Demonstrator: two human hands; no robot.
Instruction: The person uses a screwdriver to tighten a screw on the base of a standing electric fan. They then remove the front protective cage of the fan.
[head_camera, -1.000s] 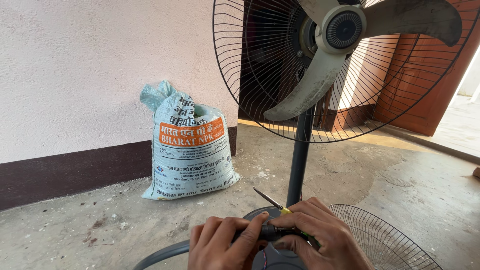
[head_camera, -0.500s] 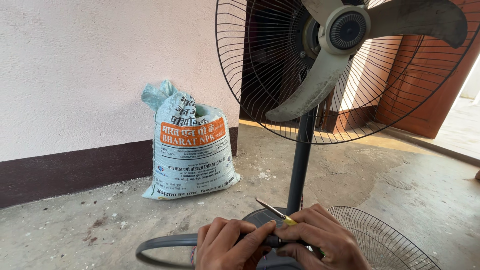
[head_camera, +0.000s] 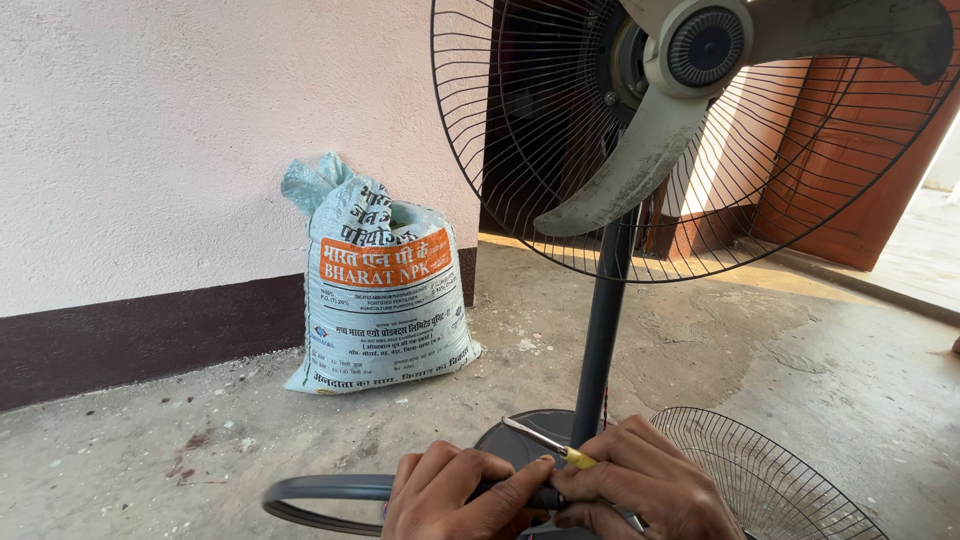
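Quantities in view: one grey pedestal fan (head_camera: 640, 130) with two visible blades; one detached wire grille (head_camera: 770, 470) at 5 o'clock; one printed woven sack (head_camera: 385, 290) at 9 o'clock; one yellow-handled screwdriver (head_camera: 550, 442); two hands, left hand (head_camera: 455, 495) and right hand (head_camera: 650, 490).

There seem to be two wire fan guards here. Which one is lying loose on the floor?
The front guard, lying flat on the concrete beside the right hand. The rear guard stands upright on the fan, behind the blades.

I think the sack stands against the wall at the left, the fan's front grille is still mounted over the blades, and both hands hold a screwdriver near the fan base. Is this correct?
Not quite. In the head view the front grille lies on the floor beside the fan base, leaving the blades bare. The sack does stand against the wall, and the left hand and right hand hold the screwdriver.
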